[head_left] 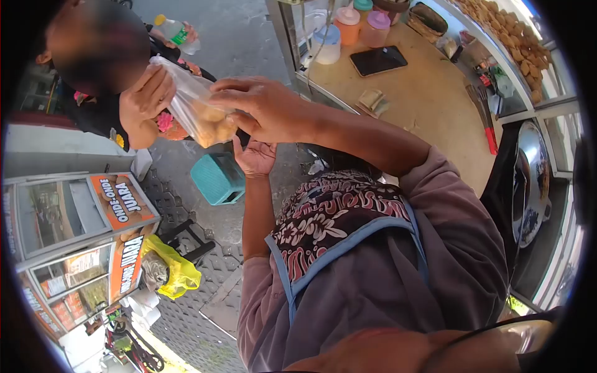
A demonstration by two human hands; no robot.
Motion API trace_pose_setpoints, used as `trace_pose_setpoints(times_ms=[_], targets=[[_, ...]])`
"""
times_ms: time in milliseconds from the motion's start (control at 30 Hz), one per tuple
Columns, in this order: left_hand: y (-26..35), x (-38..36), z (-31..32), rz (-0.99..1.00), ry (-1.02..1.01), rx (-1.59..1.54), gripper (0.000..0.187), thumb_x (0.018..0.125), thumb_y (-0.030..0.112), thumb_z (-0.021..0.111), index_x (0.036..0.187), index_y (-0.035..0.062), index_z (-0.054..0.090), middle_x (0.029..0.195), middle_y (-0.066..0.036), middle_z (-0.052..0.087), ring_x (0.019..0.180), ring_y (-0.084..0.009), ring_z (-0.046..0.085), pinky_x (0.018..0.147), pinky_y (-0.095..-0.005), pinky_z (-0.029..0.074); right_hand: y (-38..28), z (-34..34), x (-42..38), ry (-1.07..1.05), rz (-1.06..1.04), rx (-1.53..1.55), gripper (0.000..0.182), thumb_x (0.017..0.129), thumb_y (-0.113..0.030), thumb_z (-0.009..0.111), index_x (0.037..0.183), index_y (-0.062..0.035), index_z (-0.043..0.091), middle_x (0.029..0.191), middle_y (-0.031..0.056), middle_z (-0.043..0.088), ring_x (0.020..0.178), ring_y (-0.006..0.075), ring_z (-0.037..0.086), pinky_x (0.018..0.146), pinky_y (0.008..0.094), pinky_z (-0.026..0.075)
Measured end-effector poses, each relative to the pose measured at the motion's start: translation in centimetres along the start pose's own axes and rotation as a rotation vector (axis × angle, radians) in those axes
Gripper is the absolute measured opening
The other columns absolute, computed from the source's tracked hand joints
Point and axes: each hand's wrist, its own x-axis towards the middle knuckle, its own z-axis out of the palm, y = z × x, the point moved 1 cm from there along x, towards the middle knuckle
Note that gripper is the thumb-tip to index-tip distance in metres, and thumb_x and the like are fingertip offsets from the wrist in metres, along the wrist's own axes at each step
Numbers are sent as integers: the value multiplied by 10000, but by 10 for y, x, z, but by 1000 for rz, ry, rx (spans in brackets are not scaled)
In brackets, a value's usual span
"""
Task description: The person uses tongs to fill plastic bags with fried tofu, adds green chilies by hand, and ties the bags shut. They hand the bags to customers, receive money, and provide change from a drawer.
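A clear plastic bag [198, 105] with several rounded yellow-brown food pieces [214, 124] in its lower part hangs between me and another person. My right hand [264, 109] reaches across from the right, its fingers and thumb closed on the side of the bag. Just beneath it, my left hand [255, 157] is palm up with fingers apart, holding nothing; my right hand partly covers it. The other person's hand [149, 92] grips the bag's upper end.
A green-labelled bottle [176, 32] is in that person's other hand. On the counter [429, 93] lie a phone [378, 60], folded banknotes [372, 102] and red-handled tongs [485, 121], beside squeeze bottles [349, 25]. A teal stool [217, 178] and a display cart [81, 211] stand left.
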Motion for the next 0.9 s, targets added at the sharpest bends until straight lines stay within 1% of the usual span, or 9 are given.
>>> trace_pose_setpoints(times_ms=[167, 267, 367, 467, 600, 667, 800, 867, 900], targets=[[-39, 11, -53, -421, 342, 363, 538, 908, 427, 551, 1166, -44, 518, 1194, -185, 586, 1115, -269, 578, 963, -439, 474, 42, -30, -125, -1, 386, -263, 404, 810, -122, 657, 1198, -74, 556, 1307, 153, 511, 1154, 361, 514, 927, 424, 444], [-87, 22, -69, -673, 345, 535, 389, 896, 306, 605, 1143, 10, 555, 1136, -155, 612, 1052, -276, 600, 921, -437, 499, 56, -55, -186, 92, 694, -646, 555, 783, -245, 700, 1279, -92, 504, 1366, 177, 443, 1278, 375, 380, 1037, 458, 344], [-139, 38, -66, -778, 305, 692, 387, 850, 260, 674, 1159, 70, 538, 1128, -89, 580, 1063, -240, 560, 886, -454, 490, 65, -54, -227, 75, 875, -827, 626, 767, -302, 701, 1322, -120, 475, 1418, 156, 391, 1320, 364, 323, 1073, 482, 296], [-184, 48, -30, -802, 241, 802, 350, 847, 231, 672, 1143, 98, 540, 1114, -46, 558, 1043, -213, 538, 864, -438, 486, 58, -54, -240, -64, 830, -886, 585, 779, -230, 665, 1328, -143, 481, 1423, 118, 407, 1319, 351, 344, 1061, 451, 332], [-225, 55, -22, -903, 40, 788, 389, 848, 259, 675, 1173, 119, 512, 1164, -27, 540, 1083, -190, 520, 889, -446, 438, 57, -53, -257, 64, 678, -839, 450, 767, -99, 622, 1215, -135, 596, 1269, 86, 560, 1193, 314, 496, 946, 380, 453], [-241, 54, -22, -858, 128, 746, 296, 858, 242, 647, 1102, 105, 553, 1071, -31, 579, 1033, -186, 548, 891, -420, 440, 54, -54, -268, 153, 587, -809, 400, 742, -38, 616, 1131, -125, 656, 1137, 84, 643, 1070, 310, 588, 870, 346, 502], [-239, 53, -23, -802, 71, 518, 146, 869, 215, 594, 910, 77, 617, 830, -49, 624, 925, -194, 598, 887, -369, 454, 44, -72, -280, 534, 869, -314, 226, 838, -54, 607, 1052, -69, 679, 965, 57, 686, 874, 199, 642, 778, 295, 511], [-227, 42, -20, -905, 69, 499, 168, 893, 235, 579, 858, 76, 620, 797, -74, 634, 883, -216, 606, 897, -389, 460, 41, -84, -290, 772, 1097, 60, 181, 900, -73, 582, 1056, -34, 666, 926, 36, 682, 825, 133, 629, 766, 267, 495], [-222, 38, -18, -956, 68, 490, 192, 905, 245, 572, 831, 75, 622, 780, -86, 639, 861, -227, 610, 901, -399, 463, 37, -93, -292, 773, 1066, 119, 187, 914, -94, 575, 1069, -31, 659, 911, 20, 673, 809, 98, 601, 733, 250, 482]])
